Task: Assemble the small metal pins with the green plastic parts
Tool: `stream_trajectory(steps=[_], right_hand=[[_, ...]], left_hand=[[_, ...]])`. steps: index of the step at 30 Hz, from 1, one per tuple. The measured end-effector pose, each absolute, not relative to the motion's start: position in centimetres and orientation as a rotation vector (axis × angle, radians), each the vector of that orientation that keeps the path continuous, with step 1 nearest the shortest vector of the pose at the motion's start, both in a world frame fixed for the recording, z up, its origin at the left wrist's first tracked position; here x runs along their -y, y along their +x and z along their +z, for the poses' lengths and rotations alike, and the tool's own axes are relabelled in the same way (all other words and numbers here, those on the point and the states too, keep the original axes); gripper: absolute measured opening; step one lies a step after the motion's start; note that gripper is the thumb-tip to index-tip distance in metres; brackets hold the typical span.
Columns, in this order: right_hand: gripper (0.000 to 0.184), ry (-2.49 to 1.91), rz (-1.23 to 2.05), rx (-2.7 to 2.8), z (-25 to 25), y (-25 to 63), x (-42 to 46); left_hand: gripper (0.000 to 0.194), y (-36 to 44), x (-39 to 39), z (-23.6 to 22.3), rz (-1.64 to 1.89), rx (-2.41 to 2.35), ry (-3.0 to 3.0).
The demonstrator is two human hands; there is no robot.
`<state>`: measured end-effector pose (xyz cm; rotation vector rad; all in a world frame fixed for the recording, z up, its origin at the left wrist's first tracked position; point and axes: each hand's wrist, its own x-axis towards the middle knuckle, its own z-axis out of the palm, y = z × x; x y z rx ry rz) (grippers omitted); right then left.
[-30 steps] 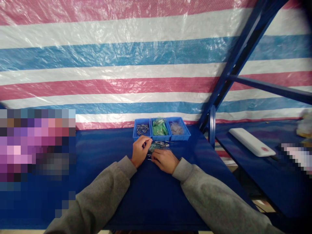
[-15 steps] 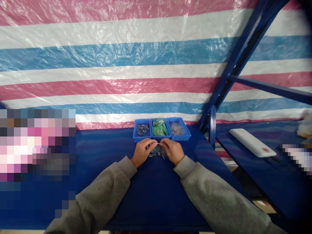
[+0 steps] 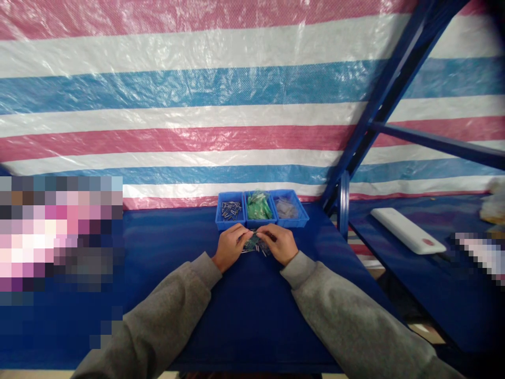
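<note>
My left hand [image 3: 229,246] and my right hand [image 3: 281,243] rest close together on the blue table [image 3: 244,305], fingers curled and pinched toward each other. Between them lies a small pile of metal pins and a greenish clear bag [image 3: 254,244]; both hands grip something small at that pile, which I cannot make out. Just behind the hands stand three small blue bins: one with metal pins [image 3: 230,209], one with green parts [image 3: 259,207], one with clear bags [image 3: 287,209].
A striped plastic tarp [image 3: 197,105] hangs behind the table. A blue metal rack frame [image 3: 379,100] rises at the right. A white flat device [image 3: 406,230] lies on the neighbouring blue surface. Blurred patches sit at the left and right.
My right hand moved up and right from the near side of the pile to meet my left hand. Both hands have since closed in slightly on the pile.
</note>
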<state>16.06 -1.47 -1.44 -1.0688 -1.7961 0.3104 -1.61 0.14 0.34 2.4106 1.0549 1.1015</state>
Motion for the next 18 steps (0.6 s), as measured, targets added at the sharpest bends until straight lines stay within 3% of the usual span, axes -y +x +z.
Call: stream_trajectory(steps=[4, 10, 18], right_hand=[[0.02, -1.041, 0.301, 1.825, -1.15, 15.96, 1.62], [0.023, -1.055, 0.267, 1.854, -0.92, 15.89, 1.8], [0.028, -1.089, 0.249, 1.813, -1.07, 15.9, 1.68]], left_hand=[[0.035, -1.73, -0.04, 0.32, 1.069, -1.115, 2.414], [0.022, -1.7, 0.04, 0.37, 1.116, -1.05, 2.332], [0.023, -1.65, -0.01, 0.44, 1.106, -1.024, 2.333]])
